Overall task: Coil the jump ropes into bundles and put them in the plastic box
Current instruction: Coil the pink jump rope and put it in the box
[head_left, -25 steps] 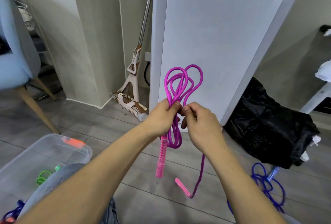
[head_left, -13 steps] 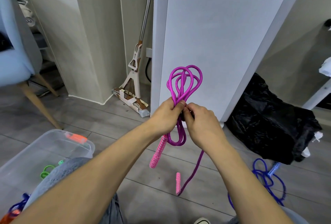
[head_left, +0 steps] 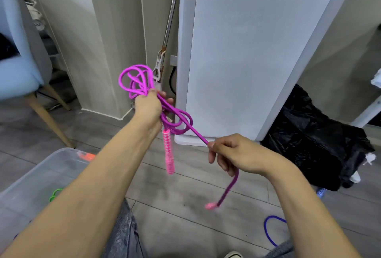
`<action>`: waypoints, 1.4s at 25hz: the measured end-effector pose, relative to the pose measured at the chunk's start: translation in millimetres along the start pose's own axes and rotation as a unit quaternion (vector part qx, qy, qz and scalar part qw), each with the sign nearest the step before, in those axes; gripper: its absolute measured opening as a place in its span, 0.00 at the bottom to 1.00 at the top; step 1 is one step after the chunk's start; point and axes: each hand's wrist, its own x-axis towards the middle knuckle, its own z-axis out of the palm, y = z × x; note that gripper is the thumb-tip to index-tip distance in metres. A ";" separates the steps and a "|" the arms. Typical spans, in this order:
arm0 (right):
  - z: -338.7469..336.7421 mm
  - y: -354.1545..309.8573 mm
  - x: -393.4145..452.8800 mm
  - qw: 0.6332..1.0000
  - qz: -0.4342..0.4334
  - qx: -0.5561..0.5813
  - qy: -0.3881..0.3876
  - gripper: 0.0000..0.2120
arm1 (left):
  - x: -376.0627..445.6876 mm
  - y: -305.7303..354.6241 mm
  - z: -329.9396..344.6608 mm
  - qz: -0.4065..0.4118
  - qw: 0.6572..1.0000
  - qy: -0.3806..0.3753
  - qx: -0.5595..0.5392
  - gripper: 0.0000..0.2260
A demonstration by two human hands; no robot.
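The left hand [head_left: 147,106] clenches the looped magenta rope [head_left: 136,81] while the right hand [head_left: 233,152] pinches its loose tail, so this bundle seems nearly tied but not yet in the plastic box [head_left: 41,167], and a blue rope [head_left: 270,231] waits on the floor.

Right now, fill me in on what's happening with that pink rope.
A person is coiling a pink jump rope into a bundle. The left hand grips the gathered loops, with one handle hanging below it. The right hand pinches the loose end and holds it out taut to the side; the other handle dangles under it. The plastic box sits on the floor to the left, and this rope is not yet in it. A blue rope lies on the floor.
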 end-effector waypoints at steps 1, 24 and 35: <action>-4.6 3.1 -2.5 1.000 0.016 -0.003 -0.020 0.20 | 5.6 4.7 -5.5 -0.003 1.000 0.017 -0.024 0.11; 0.5 -5.5 7.6 0.954 -0.097 -0.031 0.281 0.13 | -43.8 -29.4 13.4 0.189 0.775 -0.419 0.434 0.07; -14.1 -7.2 0.2 0.965 -0.051 0.130 0.221 0.18 | -7.3 -1.9 -4.0 0.221 0.885 -0.178 0.369 0.09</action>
